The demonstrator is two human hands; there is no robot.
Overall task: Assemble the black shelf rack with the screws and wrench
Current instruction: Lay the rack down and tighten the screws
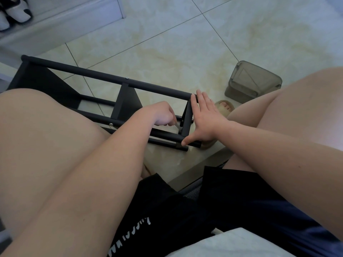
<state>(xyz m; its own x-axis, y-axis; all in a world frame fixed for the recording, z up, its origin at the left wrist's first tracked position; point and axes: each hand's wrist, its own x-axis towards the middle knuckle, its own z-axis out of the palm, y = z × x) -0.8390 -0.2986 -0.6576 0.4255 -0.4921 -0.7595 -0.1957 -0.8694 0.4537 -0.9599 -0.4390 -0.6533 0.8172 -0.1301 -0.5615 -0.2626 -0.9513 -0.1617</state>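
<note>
**Black shelf rack, one unit, lying on its side**

Position: the black shelf rack (104, 76) lies on the tiled floor (185, 43) between the seated person's knees. Its long axis runs from far left to near right.

Count: three cross panels (128, 102); two silver screw heads (127, 78) showing on the tubes; one wrench (177, 126).

Hands: the left hand (164, 113) is curled, pinching the wrench just inside the right end panel. The right hand (206, 119) is flat with fingers spread wide, palm against that end panel and thumb on the near tube.

Nearby: one translucent container (253, 81) at far right; shoes (16, 13) at far left.
</note>
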